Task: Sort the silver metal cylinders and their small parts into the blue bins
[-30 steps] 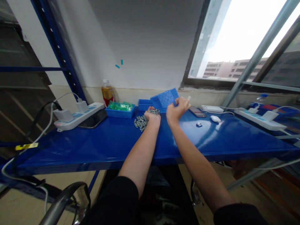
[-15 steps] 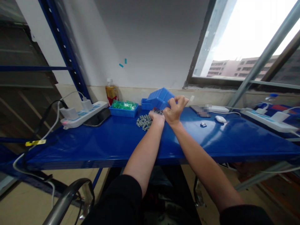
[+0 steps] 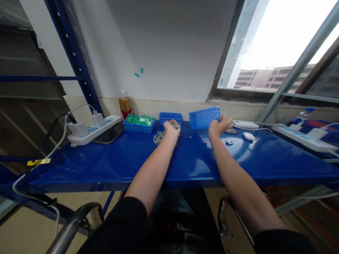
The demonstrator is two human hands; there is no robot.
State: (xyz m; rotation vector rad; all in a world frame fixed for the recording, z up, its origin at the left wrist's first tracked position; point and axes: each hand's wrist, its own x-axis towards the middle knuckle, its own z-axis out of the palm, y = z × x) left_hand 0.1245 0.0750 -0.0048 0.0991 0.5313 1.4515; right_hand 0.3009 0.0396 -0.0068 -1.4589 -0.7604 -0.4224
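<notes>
My left hand [image 3: 171, 131] is cupped around a handful of small metal parts [image 3: 175, 125], too small to name exactly. Beneath and beside it, a pile of grey metal cylinders [image 3: 158, 137] lies on the blue table [image 3: 127, 158]. My right hand [image 3: 219, 127] grips one end of a blue plastic bin [image 3: 203, 118], tipped on its side above the table with its patterned face toward me. A few loose metal bits [image 3: 204, 143] lie between the hands. Behind my left hand stands a second blue bin [image 3: 171, 115], its contents hidden.
A blue tray [image 3: 137, 128] of green packets [image 3: 141, 120] stands at the left, before a drink bottle [image 3: 126, 104]. Left of it are a black phone [image 3: 109, 134] and a power strip [image 3: 106, 123]. A white earphone case [image 3: 249, 136] and another power strip [image 3: 304, 135] lie right.
My right hand has moved the bin right and down, away from my left hand. My left hand has shifted slightly left with metal parts in it. Loose bits now show on the table.
</notes>
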